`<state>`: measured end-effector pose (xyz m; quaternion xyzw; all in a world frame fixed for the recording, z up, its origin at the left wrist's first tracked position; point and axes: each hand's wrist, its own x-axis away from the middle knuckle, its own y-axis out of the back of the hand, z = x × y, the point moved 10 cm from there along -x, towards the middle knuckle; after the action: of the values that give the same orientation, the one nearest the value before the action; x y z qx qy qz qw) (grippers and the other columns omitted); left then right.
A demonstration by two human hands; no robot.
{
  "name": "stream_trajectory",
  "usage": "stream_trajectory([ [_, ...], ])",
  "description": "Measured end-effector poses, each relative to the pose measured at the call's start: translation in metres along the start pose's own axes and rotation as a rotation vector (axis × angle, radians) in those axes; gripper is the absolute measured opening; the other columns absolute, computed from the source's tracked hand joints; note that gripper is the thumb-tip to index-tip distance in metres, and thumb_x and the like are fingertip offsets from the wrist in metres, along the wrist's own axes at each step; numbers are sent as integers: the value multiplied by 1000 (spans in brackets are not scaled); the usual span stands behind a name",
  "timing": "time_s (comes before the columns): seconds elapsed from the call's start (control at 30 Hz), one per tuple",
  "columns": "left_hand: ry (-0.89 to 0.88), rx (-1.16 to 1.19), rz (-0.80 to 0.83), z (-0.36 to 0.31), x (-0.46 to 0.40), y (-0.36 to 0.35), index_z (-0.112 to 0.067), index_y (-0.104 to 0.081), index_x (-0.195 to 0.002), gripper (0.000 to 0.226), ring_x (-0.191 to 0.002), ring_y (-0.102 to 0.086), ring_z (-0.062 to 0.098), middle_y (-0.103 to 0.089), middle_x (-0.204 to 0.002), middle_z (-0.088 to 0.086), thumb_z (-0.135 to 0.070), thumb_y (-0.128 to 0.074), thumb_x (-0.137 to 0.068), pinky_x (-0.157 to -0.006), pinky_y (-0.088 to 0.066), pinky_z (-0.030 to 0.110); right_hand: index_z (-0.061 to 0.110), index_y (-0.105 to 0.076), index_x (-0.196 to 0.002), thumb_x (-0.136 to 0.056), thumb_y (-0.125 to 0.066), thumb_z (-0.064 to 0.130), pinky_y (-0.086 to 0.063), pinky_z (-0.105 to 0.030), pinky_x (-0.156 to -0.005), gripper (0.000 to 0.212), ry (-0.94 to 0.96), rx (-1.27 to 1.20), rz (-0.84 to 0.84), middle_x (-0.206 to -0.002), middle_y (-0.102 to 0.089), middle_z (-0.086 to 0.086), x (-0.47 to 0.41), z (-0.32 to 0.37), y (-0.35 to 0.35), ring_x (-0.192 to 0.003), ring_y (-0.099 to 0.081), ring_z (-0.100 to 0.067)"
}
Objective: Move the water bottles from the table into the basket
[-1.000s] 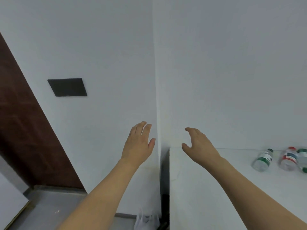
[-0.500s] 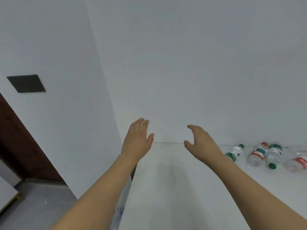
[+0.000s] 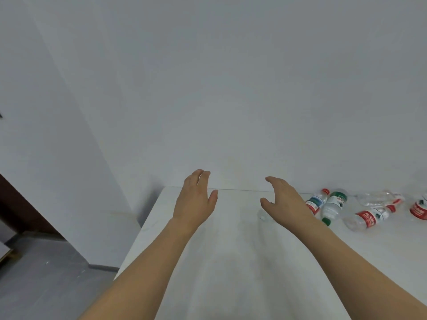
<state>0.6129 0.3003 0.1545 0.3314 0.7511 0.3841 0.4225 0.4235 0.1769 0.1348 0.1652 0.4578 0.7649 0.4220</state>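
Observation:
Several clear water bottles lie on their sides at the far right of the white table (image 3: 231, 262), against the wall. One has a green cap and white label (image 3: 332, 207), one a red and blue label (image 3: 314, 203), one a red label (image 3: 367, 218); another red-labelled bottle (image 3: 419, 209) is cut off by the right edge. My left hand (image 3: 196, 199) hovers open over the table's far left part. My right hand (image 3: 283, 199) hovers open just left of the bottles, holding nothing and partly hiding a clear bottle (image 3: 263, 214). No basket is in view.
White walls meet at a corner behind the table's far left end. The table's left edge drops to a grey floor (image 3: 46, 285). A dark brown door (image 3: 20, 204) stands at the far left.
The view has swung right: the corner and door slid left and more bottles came into sight. Both hands stay open and now hover over the table, the right one nearer the bottles.

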Motion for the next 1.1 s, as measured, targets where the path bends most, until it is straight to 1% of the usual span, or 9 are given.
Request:
stream_trajectory([
  [0.43,118,-27,184,-172,-24,-164,-13,-35,-150,58,-141,-31,22,-35,-155,3,-36,-53,-99,-109,-33,30,12,-41,-145,-89,-60,18,-41,-35,-100,60,-160,-100,95,-145,-48,-9,-30,-267,68,-128,-48,-26],
  [0.53,138,-23,256,-201,-38,-202,-14,-35,-149,58,-137,-36,22,-37,-152,2,-37,-53,-99,-105,-37,31,12,-43,-142,-89,-59,16,-43,-34,-92,56,-232,-153,122,-138,-52,-10,-48,-323,73,-118,-53,-27],
  [0.6,150,-7,320,-215,-52,-233,-15,-37,-147,57,-131,-41,23,-41,-148,3,-37,-54,-98,-102,-40,32,11,-43,-141,-87,-57,12,-45,-37,-94,56,-210,-68,138,-139,-49,-11,-67,-352,72,-118,-53,-29],
  [0.7,212,63,474,-224,-77,-296,-18,-41,-144,56,-125,-47,24,-46,-143,5,-39,-58,-95,-101,-43,36,15,-29,-149,-84,-53,9,-39,-36,-105,70,-18,276,254,-151,-35,-5,-103,-381,49,-132,-42,-26],
  [0.8,282,96,605,-221,-97,-373,-20,-36,-149,63,-132,-44,24,-42,-149,5,-43,-57,-94,-104,-41,37,16,-23,-150,-82,-53,9,-32,-34,-111,74,87,439,353,-156,-27,-2,-135,-418,10,-139,-32,-23],
  [0.87,309,62,632,-216,-109,-422,-18,-35,-149,65,-132,-44,25,-42,-148,6,-42,-58,-93,-103,-41,38,16,-24,-149,-81,-53,10,-28,-32,-113,75,149,504,394,-153,-30,-1,-153,-441,-19,-139,-32,-21],
  [0.97,305,4,661,-214,-120,-489,-14,-39,-140,63,-123,-47,27,-48,-135,9,-44,-62,-89,-97,-45,41,15,-31,-144,-79,-62,18,-27,-31,-115,72,222,598,473,-149,-35,-3,-171,-472,-66,-139,-32,-21],
  [1.03,283,-41,659,-214,-123,-520,-17,-41,-133,65,-116,-49,26,-50,-123,6,-51,-65,-84,-91,-48,40,12,-32,-142,-78,-68,22,-29,-33,-115,75,219,629,486,-151,-31,-7,-180,-488,-87,-142,-28,-24],
  [1.1,276,-108,600,-207,-124,-536,-19,-42,-128,66,-109,-50,23,-50,-116,3,-57,-65,-79,-86,-47,37,9,-27,-145,-78,-70,23,-23,-35,-119,81,231,670,479,-154,-27,-11,-185,-496,-101,-145,-22,-27],
])
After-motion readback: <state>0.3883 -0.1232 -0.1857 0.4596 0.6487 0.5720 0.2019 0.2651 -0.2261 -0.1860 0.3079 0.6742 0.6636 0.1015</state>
